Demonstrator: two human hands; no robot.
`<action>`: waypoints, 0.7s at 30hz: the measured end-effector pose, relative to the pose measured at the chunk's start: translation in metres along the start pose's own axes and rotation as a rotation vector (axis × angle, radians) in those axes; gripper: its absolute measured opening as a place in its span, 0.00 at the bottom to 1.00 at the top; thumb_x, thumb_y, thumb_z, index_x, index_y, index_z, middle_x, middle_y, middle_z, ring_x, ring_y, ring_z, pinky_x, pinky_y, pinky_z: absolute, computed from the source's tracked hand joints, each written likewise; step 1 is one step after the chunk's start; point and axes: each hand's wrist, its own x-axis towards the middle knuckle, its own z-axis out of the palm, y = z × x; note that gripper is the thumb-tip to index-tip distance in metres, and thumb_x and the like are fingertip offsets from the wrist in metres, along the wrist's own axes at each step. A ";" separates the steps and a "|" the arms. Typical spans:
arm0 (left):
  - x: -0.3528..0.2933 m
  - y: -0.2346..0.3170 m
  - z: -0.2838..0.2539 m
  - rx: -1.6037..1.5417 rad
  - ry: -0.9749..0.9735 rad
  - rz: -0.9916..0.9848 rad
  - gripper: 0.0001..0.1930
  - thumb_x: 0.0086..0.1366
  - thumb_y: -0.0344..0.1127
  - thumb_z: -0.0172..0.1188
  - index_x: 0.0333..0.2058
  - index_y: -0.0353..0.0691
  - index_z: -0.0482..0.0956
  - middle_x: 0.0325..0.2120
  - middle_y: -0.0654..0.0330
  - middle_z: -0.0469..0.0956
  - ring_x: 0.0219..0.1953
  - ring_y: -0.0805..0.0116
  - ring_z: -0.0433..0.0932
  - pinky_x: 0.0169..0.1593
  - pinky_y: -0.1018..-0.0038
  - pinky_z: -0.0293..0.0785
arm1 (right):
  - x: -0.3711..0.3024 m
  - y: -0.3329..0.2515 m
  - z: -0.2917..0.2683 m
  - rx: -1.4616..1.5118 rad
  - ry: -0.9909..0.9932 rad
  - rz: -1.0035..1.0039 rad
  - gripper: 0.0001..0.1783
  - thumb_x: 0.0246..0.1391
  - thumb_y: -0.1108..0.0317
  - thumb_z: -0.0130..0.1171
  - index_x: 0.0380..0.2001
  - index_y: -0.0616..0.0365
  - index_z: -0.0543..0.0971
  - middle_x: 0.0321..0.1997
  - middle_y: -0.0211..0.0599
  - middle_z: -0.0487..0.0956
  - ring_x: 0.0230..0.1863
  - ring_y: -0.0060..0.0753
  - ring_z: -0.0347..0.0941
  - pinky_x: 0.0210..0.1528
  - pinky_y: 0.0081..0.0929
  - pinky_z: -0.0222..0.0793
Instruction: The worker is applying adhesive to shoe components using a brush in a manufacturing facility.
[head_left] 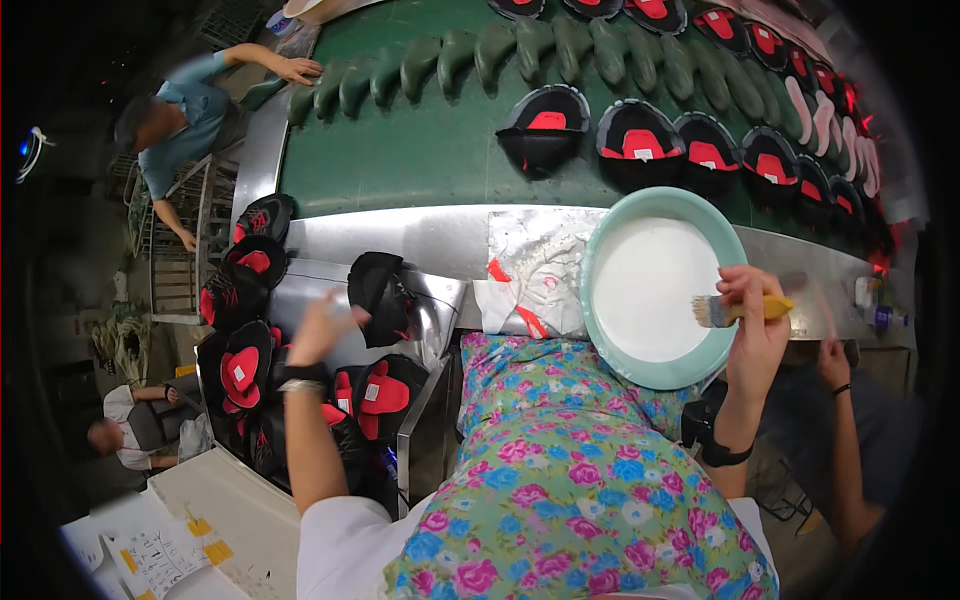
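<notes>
My right hand (752, 325) is closed on a paintbrush (745, 310) with a yellow handle and pale bristles. It is over the right side of a pale green basin (665, 378) that holds white liquid (645, 290). My left hand (322, 328) is smeared by motion, so its fingers are unclear. Beside its fingertips a black shoe upper (378, 298) stands on a metal surface (320, 275); whether they touch, I cannot tell. Below that, black shoe uppers with red linings (382, 395) are heaped around my left forearm.
A green conveyor belt (400, 170) beyond the basin carries dark green shoe-shaped forms (495, 55) and black uppers (640, 145). A white-smeared sheet (535, 255) lies left of the basin. One person (185, 120) reaches to the belt at far left; another person's arm (845, 430) is at right.
</notes>
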 end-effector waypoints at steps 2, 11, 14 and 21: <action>0.009 0.002 0.065 0.012 -0.305 -0.085 0.42 0.43 0.49 0.73 0.52 0.27 0.68 0.44 0.39 0.75 0.48 0.46 0.75 0.51 0.64 0.70 | -0.003 -0.003 0.002 -0.037 -0.072 -0.024 0.11 0.62 0.70 0.47 0.35 0.66 0.76 0.40 0.38 0.77 0.35 0.22 0.70 0.38 0.18 0.64; -0.011 0.154 0.037 0.512 0.025 0.825 0.14 0.44 0.27 0.60 0.33 0.39 0.72 0.30 0.50 0.73 0.34 0.53 0.74 0.37 0.62 0.67 | -0.022 -0.004 0.075 -0.449 -0.496 -0.488 0.26 0.36 0.70 0.70 0.45 0.55 0.78 0.49 0.38 0.76 0.49 0.44 0.71 0.51 0.35 0.68; -0.041 0.213 0.024 0.446 0.097 1.027 0.10 0.47 0.26 0.56 0.31 0.39 0.70 0.32 0.48 0.74 0.33 0.55 0.72 0.38 0.64 0.66 | -0.034 0.005 0.097 -0.665 -0.695 -0.487 0.26 0.36 0.69 0.68 0.45 0.53 0.77 0.53 0.32 0.74 0.53 0.37 0.69 0.40 0.31 0.77; -0.037 0.207 -0.003 -0.725 0.414 0.841 0.30 0.49 0.17 0.49 0.55 0.37 0.66 0.55 0.50 0.67 0.59 0.57 0.65 0.62 0.62 0.58 | -0.032 -0.004 0.064 -0.602 -0.688 -0.379 0.17 0.43 0.65 0.65 0.40 0.51 0.77 0.42 0.35 0.76 0.46 0.37 0.74 0.39 0.34 0.74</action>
